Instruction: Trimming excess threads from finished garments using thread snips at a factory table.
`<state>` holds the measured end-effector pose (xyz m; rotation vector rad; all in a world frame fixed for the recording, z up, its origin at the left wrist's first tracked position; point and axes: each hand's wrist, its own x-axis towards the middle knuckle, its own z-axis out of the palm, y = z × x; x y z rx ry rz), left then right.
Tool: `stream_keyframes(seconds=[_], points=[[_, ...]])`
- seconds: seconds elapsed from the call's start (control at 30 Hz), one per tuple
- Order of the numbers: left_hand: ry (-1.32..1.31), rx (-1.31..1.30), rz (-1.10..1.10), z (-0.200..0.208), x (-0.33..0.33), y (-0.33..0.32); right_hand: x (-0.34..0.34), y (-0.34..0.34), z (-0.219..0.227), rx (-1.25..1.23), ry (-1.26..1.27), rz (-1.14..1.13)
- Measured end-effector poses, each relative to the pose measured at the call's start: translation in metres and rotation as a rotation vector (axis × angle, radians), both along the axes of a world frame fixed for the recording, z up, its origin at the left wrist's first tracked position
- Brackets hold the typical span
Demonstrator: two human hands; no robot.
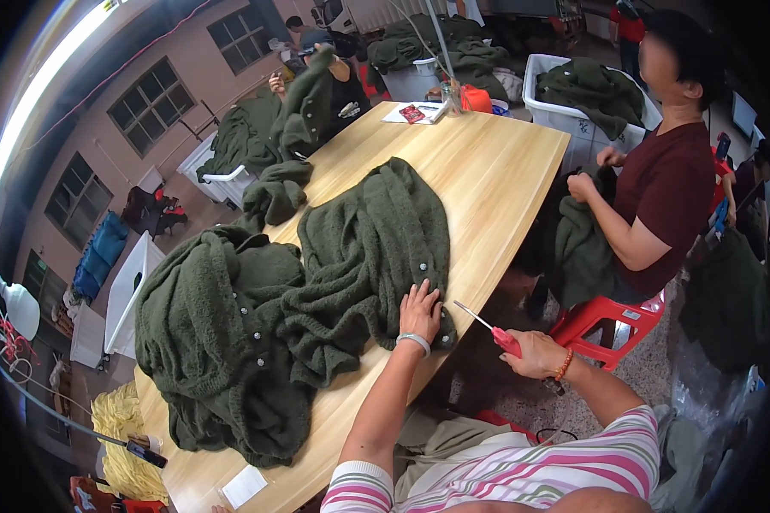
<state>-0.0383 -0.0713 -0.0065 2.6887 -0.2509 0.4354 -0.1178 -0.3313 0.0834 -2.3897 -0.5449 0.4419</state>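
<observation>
My left hand (420,313) lies flat, fingers spread, on a dark green knitted cardigan (381,227) near the table's right edge. Round shiny buttons run along the cardigan's edge, one just beyond my fingertips and others beside the hand. My right hand (536,354) is closed round a red-handled tool with a thin metal shaft (505,341), screwdriver-like in shape. Its tip points up and left toward the cardigan, apart from the cloth. More dark green knitwear (210,299), also with buttons, lies heaped to the left on the table.
The wooden table (496,162) has papers (415,112) at its far end and a white slip (245,486) near its front. A person (659,188) at the right handles green knitwear; another (342,85) works across the table. White bins (543,103) of garments and a red stool (612,329) stand around.
</observation>
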Motion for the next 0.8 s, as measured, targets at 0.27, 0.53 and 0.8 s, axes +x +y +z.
stream_keyframes(seconds=[0.27, 0.53, 0.8], points=[[0.035, 0.101, -0.044, 0.006, -0.029, -0.004, 0.007, 0.033, -0.027, 0.156, -0.034, 0.085], [0.015, 0.100, -0.098, 0.009, -0.053, 0.002, 0.006, 0.063, -0.025, 0.285, -0.050, 0.102], [0.046, 0.051, -0.104, 0.016, -0.050, 0.001, 0.010, 0.074, -0.026, 0.458, 0.340, -0.064]])
